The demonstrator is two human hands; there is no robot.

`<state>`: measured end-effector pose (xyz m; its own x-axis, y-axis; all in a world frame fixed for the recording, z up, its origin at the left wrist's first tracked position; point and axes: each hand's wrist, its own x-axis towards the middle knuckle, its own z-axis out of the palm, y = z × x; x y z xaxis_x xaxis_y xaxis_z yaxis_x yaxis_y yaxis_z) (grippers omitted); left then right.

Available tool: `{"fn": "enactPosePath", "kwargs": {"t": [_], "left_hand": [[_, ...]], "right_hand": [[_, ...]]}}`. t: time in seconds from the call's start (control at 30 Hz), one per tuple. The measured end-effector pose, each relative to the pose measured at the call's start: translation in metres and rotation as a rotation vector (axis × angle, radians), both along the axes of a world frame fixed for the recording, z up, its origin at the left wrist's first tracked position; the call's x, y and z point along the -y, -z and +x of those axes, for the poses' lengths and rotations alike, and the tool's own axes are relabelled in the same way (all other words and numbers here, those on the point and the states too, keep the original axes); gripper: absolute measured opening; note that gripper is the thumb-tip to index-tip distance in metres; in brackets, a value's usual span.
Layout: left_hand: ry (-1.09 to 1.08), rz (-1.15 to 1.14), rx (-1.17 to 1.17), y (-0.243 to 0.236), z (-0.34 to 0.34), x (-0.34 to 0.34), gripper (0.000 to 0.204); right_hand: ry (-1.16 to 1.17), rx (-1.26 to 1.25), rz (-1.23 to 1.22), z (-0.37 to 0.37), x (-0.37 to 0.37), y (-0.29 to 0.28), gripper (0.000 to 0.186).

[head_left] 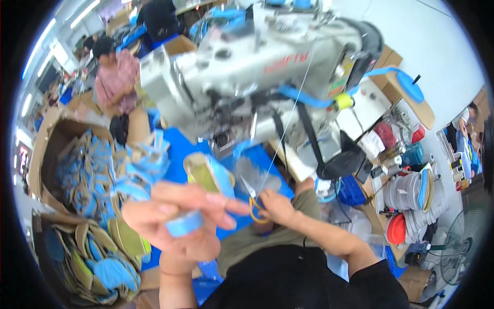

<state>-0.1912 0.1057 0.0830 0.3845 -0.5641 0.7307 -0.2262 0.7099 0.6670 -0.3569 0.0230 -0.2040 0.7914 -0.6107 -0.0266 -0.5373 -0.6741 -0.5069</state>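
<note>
My left hand (pixel 177 219) is raised close to the camera, with fingers stretched toward the right and slightly blurred. A light blue band (pixel 185 223) circles one of its digits; I make out nothing held in it. Scissors with yellow handles (pixel 254 210) are in my right hand (pixel 278 206), their blades tilted up and left. Beyond my left fingertips, a curved blue and olive fabric piece (pixel 208 174) lies on the blue work surface (pixel 180 147). A white thread (pixel 288 126) runs down in front of the grey sewing machine (pixel 242 72) toward my right hand.
Blue and tan scraps fill a cardboard box (pixel 38 165) at left; stacked cut pieces (pixel 98 257) sit below it. Across the table is a person in a pink shirt (pixel 118 77). Tape rolls (pixel 411 190) and a fan (pixel 460 244) stand at right.
</note>
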Motion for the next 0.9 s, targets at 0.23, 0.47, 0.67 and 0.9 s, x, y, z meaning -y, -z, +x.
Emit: {"fn": "enactPosePath", "kwargs": {"t": [0.23, 0.47, 0.67, 0.9], "left_hand": [[-0.094, 0.019, -0.004, -0.025, -0.013, -0.014, 0.046], [0.229, -0.287, -0.074, -0.051, 0.015, -0.022, 0.018], [0.341, -0.277, -0.121, -0.065, 0.009, -0.039, 0.018], [0.431, -0.087, -0.495, -0.03, 0.009, -0.091, 0.029]], "right_hand": [[0.094, -0.096, 0.43, -0.009, 0.012, -0.02, 0.085], [-0.099, 0.319, 1.072, -0.082, -0.011, -0.051, 0.079], [-0.008, 0.023, 0.107, -0.049, 0.0, -0.024, 0.06], [0.031, 0.837, 1.108, -0.017, 0.031, -0.2, 0.049]]}}
